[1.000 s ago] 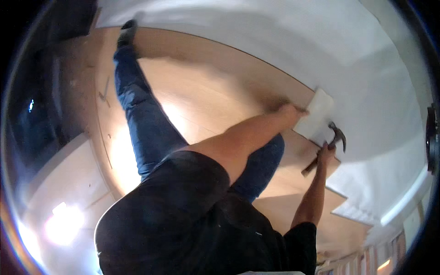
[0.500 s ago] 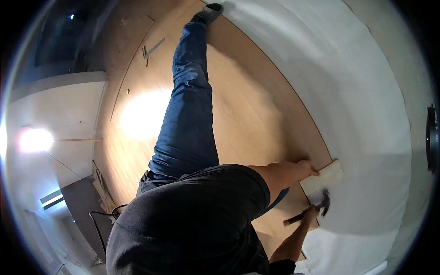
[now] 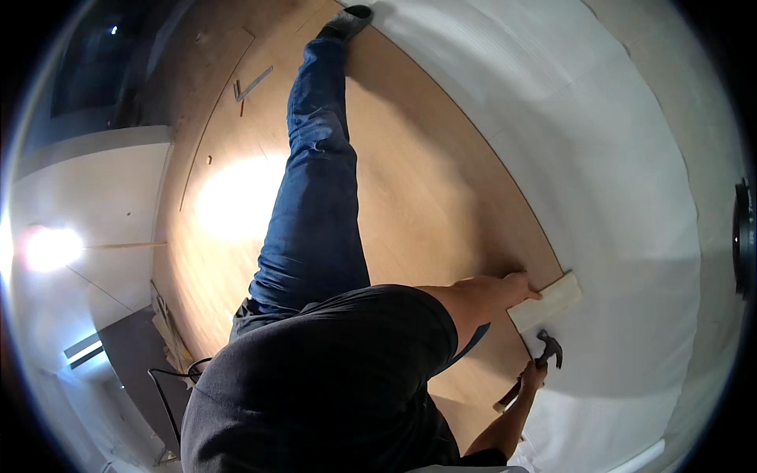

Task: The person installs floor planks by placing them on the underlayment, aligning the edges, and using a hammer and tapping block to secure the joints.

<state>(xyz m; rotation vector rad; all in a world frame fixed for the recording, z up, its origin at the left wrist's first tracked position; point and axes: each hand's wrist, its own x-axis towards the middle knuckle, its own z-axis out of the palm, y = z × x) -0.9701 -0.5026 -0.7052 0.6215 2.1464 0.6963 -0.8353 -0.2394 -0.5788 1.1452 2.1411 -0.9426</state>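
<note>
The pale block (image 3: 546,303) lies flat across the edge of the wood flooring (image 3: 418,181), its left part over the boards and its right part over the white sheet (image 3: 631,260). The person's left hand (image 3: 518,289) is at the block's left end, fingers touching it; whether they close around it or merely press on it, I cannot tell.

Just below the block in the view, the right hand (image 3: 534,374) holds a claw hammer (image 3: 550,349), fingers wrapped around the handle close under the head. The hammer's head is near the block's lower edge, apart from it, and the handle slants down and left, away from the block, partly hidden by the hand and forearm.

To the left of the block, one leg in blue jeans (image 3: 319,173) stretches up over the boards, ending in a dark-covered foot (image 3: 343,24) well above the block, by the same flooring edge. Farther left and up from the block, an L-shaped tool (image 3: 254,83) lies on the boards. At the far left, well apart from the block, are a bright lamp (image 3: 54,249) and, lower down, a black cable (image 3: 162,390).
</note>
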